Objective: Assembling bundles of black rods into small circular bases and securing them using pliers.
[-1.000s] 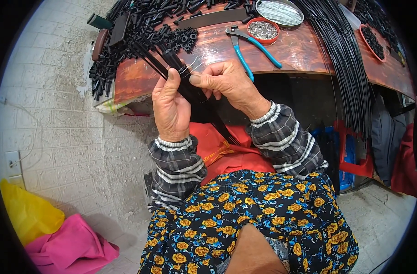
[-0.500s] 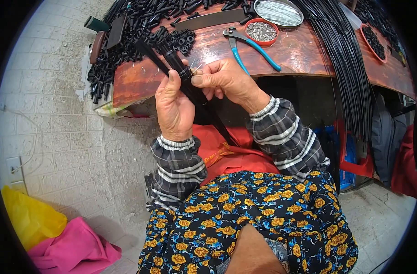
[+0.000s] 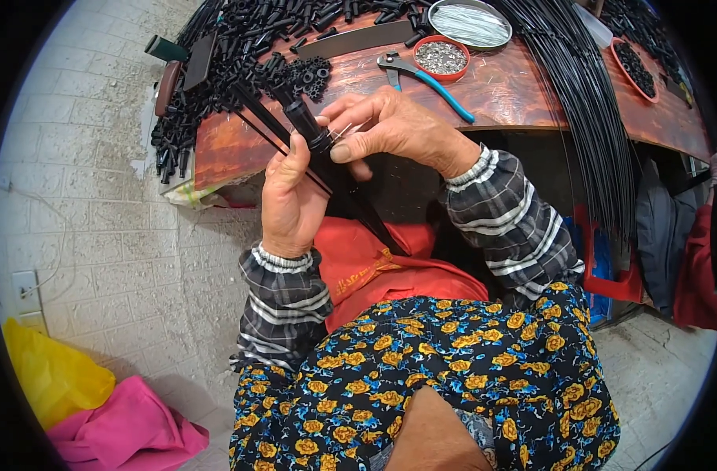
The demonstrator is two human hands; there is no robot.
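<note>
My left hand [image 3: 289, 206] is closed around what looks like an umbrella frame, with a ridged black plastic runner [image 3: 302, 119] at its upper end. Long thin black ribs [image 3: 372, 218] run from it down toward the red cloth on my lap. Another slim black rod [image 3: 256, 129] slants past my left thumb. At the runner's collar my right hand [image 3: 405, 129] is closed, thumb against fingers, on a thin silvery wire [image 3: 341, 132]. Where the wire meets the collar is too small to make out.
Blue-handled pliers [image 3: 445, 93] lie on the wooden table [image 3: 523, 98], beside a red dish of small metal pieces [image 3: 441, 58]. Behind it stands a round tray of wires [image 3: 470, 23]. Black plastic parts [image 3: 248, 47] heap at the left; black ribs [image 3: 590, 102] hang over the edge.
My right hand has shifted up and right, its fingers spreading more around the collar. My left hand has moved slightly left. A slim black rod now stands apart from the bundle.
</note>
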